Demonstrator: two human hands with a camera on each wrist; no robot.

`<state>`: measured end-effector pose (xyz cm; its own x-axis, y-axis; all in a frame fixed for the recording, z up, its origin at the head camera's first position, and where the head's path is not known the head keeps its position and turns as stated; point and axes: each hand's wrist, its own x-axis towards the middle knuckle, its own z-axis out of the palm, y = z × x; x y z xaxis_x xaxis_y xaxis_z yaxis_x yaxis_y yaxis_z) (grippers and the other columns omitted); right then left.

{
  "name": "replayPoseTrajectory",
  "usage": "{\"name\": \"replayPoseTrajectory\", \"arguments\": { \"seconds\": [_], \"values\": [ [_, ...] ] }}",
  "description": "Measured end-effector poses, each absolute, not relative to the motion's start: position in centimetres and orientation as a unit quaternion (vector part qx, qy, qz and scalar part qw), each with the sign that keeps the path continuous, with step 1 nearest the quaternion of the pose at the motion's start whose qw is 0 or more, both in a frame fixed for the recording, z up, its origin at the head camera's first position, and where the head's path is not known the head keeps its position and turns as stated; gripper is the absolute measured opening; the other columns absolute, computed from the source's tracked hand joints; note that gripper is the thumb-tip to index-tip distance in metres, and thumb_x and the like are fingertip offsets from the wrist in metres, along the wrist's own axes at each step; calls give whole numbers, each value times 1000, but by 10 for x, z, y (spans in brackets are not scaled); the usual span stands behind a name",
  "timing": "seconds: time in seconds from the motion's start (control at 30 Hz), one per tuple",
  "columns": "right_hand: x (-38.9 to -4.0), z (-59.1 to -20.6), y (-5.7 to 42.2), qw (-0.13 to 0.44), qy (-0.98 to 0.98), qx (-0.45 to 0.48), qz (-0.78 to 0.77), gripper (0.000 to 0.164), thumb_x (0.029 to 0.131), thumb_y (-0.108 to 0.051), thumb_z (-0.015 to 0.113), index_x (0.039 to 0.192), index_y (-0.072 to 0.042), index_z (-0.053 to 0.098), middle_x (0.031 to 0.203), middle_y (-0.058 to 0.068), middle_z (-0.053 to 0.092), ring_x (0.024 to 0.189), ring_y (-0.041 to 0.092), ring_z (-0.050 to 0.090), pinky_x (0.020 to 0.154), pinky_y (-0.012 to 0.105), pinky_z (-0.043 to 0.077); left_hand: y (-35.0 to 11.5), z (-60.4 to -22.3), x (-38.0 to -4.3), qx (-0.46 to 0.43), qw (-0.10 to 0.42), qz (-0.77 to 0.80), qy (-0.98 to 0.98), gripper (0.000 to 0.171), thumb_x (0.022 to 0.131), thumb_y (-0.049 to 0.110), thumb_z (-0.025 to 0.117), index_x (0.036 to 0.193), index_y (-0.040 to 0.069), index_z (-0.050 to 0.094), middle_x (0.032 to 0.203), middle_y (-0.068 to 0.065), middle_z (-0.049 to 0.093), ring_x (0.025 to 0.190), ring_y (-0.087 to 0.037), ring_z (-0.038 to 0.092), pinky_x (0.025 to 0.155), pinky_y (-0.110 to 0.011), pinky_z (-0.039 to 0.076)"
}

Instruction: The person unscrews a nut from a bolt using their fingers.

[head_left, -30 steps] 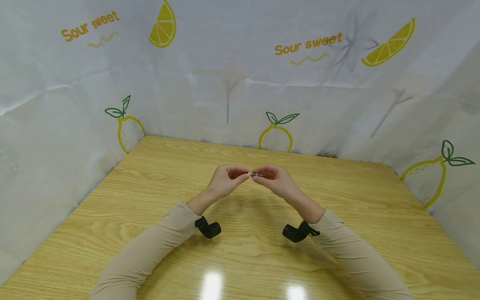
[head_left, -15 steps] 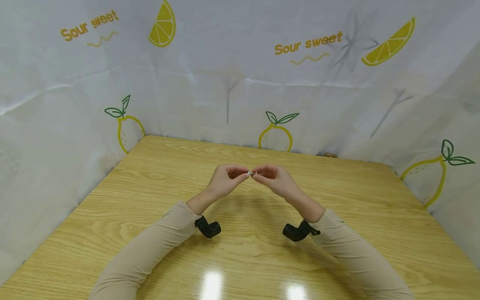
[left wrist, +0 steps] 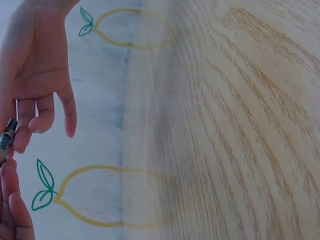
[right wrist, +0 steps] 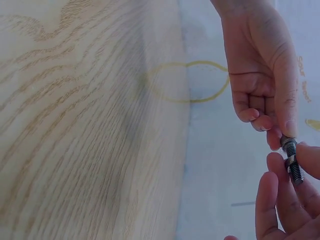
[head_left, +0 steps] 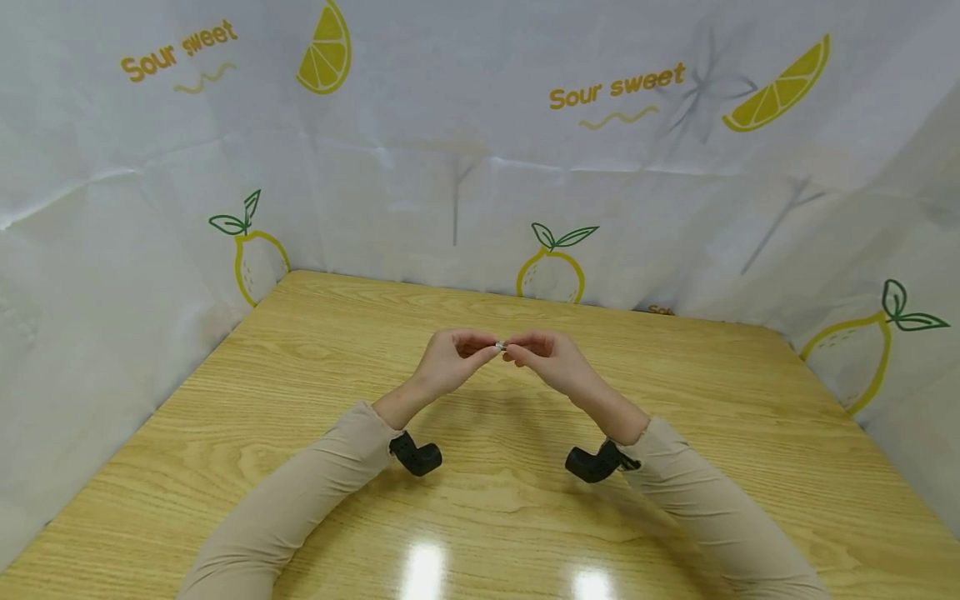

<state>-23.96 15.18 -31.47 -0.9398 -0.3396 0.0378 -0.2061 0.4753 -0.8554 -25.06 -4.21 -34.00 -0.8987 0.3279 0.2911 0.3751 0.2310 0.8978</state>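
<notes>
Near the middle of the head view, a small metal bolt (head_left: 501,346) is held up between both hands. My left hand (head_left: 444,364) pinches it at the head end. A nut (right wrist: 289,162) sits partway along the thread, and bare thread extends beyond it. In the right wrist view, my right hand (right wrist: 290,200) has its thumb and fingertips at the nut from either side. Both hands face each other with fingertips almost meeting. The left wrist view shows the threaded bolt (left wrist: 5,144) at its left edge, by the right hand (left wrist: 37,65).
Below the hands is a wood-grain table (head_left: 487,508). White cloth (head_left: 420,125) with lemon prints hangs behind it and along both sides. Black wrist-worn cameras, one at the left wrist (head_left: 416,457) and one at the right (head_left: 592,464), jut inward under the forearms.
The right thumb and fingers have shifted slightly around the nut; the thread end that showed past them earlier is now covered in the head view. The left hand stays still.
</notes>
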Motion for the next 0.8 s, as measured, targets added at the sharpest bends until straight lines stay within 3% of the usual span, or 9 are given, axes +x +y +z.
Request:
{"name": "replayPoseTrajectory", "arguments": {
  "seconds": [0.2, 0.47, 0.63, 0.8],
  "values": [
    [-239, -315, 152, 57, 847, -165, -502, 37, 90, -22, 63, 123, -5, 57, 122, 15, 60, 112, 29, 58, 92, 40, 50, -42, -340, -250, -225, 23, -579, -783, 21, 90, 16, 63, 105, 2, 69, 100, -17, 70, 91, -38, 64, 69, -23, 52],
    [-240, -314, 152, 80, 854, -169, -486, 39, 97, -32, 51, 121, -2, 60, 112, 18, 66, 108, 38, 58, 99, 54, 42, -42, -340, -250, -225, 19, -581, -782, 22, 90, 16, 63, 106, 2, 69, 102, -17, 69, 92, -37, 64, 70, -23, 52],
    [-240, -317, 152, 64, 856, -166, -486, 30, 93, -22, 58, 118, -4, 60, 116, 17, 63, 110, 33, 59, 95, 45, 48, -42, -340, -250, -223, 23, -578, -785, 21, 90, 15, 63, 105, 2, 69, 100, -16, 70, 88, -34, 65, 68, -22, 51],
    [-240, -316, 152, 65, 848, -178, -496, 40, 91, -22, 62, 126, -4, 54, 124, 18, 58, 112, 33, 58, 93, 43, 50, -42, -340, -250, -221, 25, -578, -785, 20, 90, 15, 63, 104, 2, 69, 100, -17, 70, 88, -34, 65, 68, -22, 51]
  ]
}}
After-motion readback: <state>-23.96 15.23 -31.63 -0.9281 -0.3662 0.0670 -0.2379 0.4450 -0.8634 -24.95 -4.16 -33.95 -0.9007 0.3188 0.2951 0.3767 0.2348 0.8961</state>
